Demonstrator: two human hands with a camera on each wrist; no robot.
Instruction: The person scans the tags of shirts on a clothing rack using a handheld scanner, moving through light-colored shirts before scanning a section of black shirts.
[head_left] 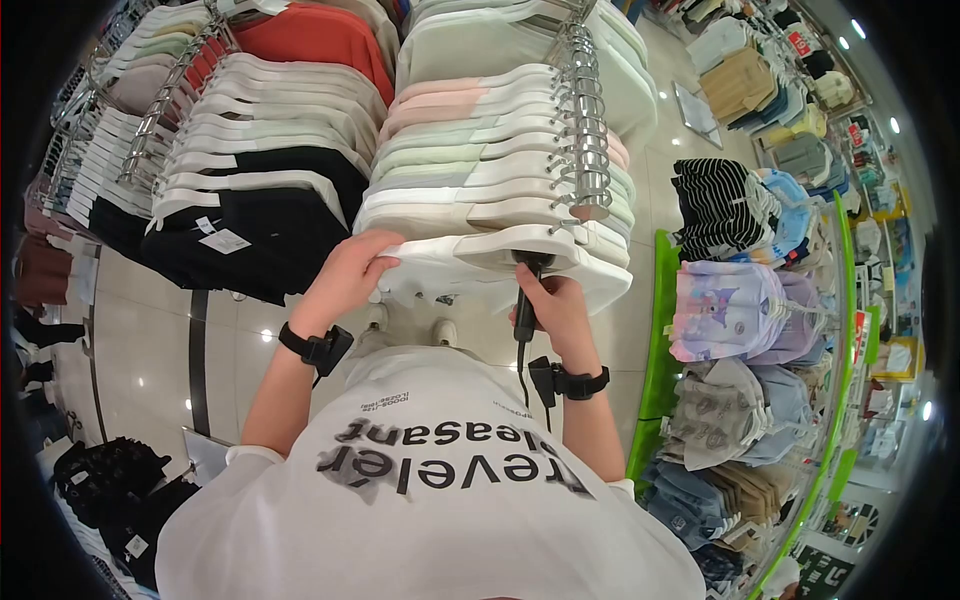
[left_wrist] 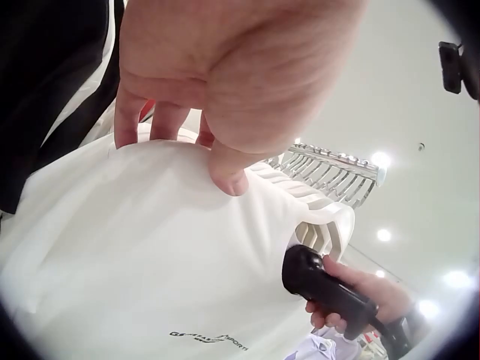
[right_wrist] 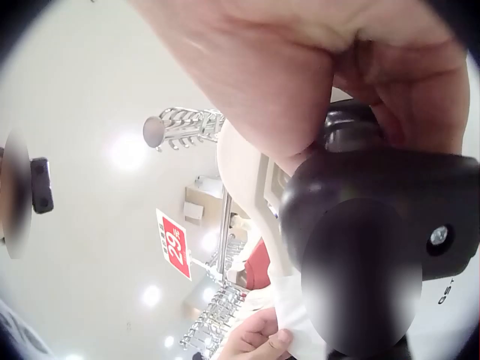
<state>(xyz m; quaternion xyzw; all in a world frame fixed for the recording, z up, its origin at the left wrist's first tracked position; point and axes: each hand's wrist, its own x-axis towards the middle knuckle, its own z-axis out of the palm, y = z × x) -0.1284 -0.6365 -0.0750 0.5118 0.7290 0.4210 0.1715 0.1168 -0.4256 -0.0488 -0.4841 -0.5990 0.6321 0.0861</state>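
Observation:
A white shirt (left_wrist: 180, 225) with small dark lettering hangs on a white hanger (head_left: 515, 243) at the near end of the rail. The left hand (head_left: 350, 275) pinches the shirt's shoulder, thumb on the near side and fingers behind, as the left wrist view shows. In the right hand (head_left: 560, 312) is a black handheld device (left_wrist: 330, 289) with a cord, its head against the shirt's neck area beside the hanger. That device (right_wrist: 360, 270) fills much of the right wrist view, below the right hand (right_wrist: 322, 67).
Light garments (head_left: 480, 140) hang behind on a chrome rail (head_left: 588, 130). Black garments (head_left: 250, 235) hang at the left. A green-edged display (head_left: 655, 340) with children's clothes stands at the right. A red price sign (right_wrist: 175, 244) shows in the right wrist view.

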